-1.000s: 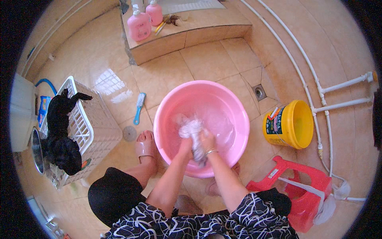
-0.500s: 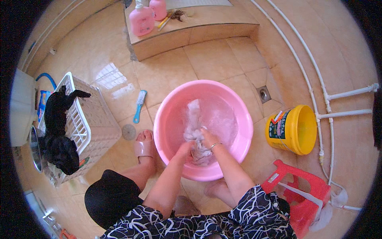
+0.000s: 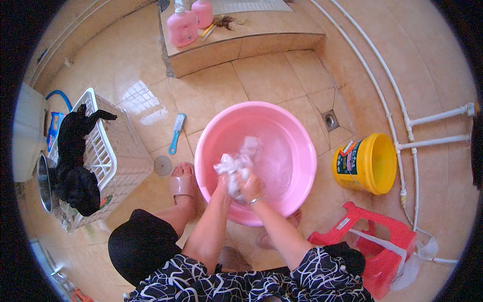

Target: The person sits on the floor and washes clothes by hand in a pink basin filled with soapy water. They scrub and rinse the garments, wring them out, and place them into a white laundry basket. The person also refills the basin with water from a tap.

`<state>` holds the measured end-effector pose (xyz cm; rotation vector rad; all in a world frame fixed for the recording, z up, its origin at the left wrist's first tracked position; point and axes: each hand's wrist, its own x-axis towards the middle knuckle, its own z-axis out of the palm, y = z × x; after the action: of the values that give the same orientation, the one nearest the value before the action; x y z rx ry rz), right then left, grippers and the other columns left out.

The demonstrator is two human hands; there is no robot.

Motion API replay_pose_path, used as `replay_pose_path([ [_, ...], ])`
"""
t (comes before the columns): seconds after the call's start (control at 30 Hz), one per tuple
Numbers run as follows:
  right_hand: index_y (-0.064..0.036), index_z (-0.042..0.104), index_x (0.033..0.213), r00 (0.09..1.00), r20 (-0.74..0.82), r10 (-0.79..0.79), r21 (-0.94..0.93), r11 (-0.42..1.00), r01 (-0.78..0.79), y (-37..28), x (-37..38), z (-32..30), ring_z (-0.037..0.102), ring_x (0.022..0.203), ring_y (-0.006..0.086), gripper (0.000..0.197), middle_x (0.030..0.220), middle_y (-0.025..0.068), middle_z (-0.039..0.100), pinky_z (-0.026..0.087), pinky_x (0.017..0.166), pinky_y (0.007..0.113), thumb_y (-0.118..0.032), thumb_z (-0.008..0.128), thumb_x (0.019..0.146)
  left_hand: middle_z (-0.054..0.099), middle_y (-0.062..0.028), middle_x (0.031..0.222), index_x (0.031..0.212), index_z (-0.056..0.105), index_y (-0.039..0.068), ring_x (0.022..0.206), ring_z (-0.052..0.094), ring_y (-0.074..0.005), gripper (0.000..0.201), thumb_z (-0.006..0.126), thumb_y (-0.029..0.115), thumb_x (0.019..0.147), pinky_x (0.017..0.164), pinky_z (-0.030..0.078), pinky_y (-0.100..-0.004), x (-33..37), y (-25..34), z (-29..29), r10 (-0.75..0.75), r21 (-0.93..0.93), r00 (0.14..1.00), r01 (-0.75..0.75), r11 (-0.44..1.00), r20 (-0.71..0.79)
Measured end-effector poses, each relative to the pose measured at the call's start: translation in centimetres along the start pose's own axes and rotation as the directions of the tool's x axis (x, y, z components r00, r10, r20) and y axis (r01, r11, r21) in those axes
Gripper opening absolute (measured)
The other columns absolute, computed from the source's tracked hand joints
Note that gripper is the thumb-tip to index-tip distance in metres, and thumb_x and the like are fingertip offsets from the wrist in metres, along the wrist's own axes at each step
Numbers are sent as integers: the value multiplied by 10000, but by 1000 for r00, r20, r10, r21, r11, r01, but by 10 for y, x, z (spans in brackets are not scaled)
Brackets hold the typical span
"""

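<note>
Where a round pink plastic basin (image 3: 309,138) stands on the tan tiled floor (image 3: 211,95), the person's left hand (image 3: 223,183) and right hand (image 3: 250,189) come close together on a wet, bunched, whitish cloth (image 3: 235,163). The right hand is curled around it; the left is closed against it too, though the cloth hides its fingertips, so how firmly they pinch cannot be told. The cloth is inside the basin, left of the middle and toward the near edge, with one end pointing to the far edge. Cloudy water (image 3: 279,163) shows to its right. A thin silver-coloured bracelet (image 3: 255,201) circles the right wrist.

A blue-handled brush (image 3: 175,141) lies beyond the basin's left edge, and a yellow cylindrical plastic bucket (image 3: 381,163) stands past its right edge, with a red plastic stool (image 3: 375,277) nearer the person. Farther left, black fabric (image 3: 75,166) drapes over the top edge of a white openwork plastic basket (image 3: 128,151)
</note>
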<state>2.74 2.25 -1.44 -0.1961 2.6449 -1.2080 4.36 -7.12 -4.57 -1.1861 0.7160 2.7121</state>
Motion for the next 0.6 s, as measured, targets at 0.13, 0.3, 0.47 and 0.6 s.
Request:
replay_pose_path([
  [0.13, -12, 484, 856, 967, -177, 184, -116, 972, -207, 72, 27, -37, 525, 705, 362, 299, 757, 217, 540, 395, 594, 424, -294, 478, 758, 552, -98, 835, 916, 513, -16, 718, 531, -196, 263, 499, 148, 712, 635, 430, -313, -26, 14, 79, 155, 499, 987, -116, 859, -37],
  [0.3, -3, 436, 1032, 853, -89, 514, -362, 781, -509, 86, 31, -81, 444, 954, 345, 397, 1023, 241, 460, 350, 815, 382, -288, 462, 756, 538, -189, 905, 1038, 419, 5, 835, 522, -294, 413, 538, 197, 692, 752, 390, -361, -6, 50, 40, 596, 839, 803, -318, 442, -10],
  [0.47, -22, 399, 1099, 942, -272, 194, -361, 887, -287, 85, 49, -63, 366, 1062, 330, 515, 1136, 226, 385, 288, 901, 361, -346, 507, 714, 461, -257, 1015, 1225, 134, 37, 906, 467, -393, 673, 515, 161, 684, 790, 360, -424, -3, 28, 24, 583, 991, 812, -70, 111, -8],
  [0.6, -43, 357, 1153, 748, 627, 217, -522, 830, 197, 95, 50, -48, 366, 1067, 333, 585, 1206, 183, 325, 310, 881, 396, -383, 503, 701, 405, -266, 1092, 1239, 130, 31, 991, 415, -382, 676, 512, 148, 693, 844, 322, -401, -6, 9, 17, 582, 956, 813, -154, 250, -21],
])
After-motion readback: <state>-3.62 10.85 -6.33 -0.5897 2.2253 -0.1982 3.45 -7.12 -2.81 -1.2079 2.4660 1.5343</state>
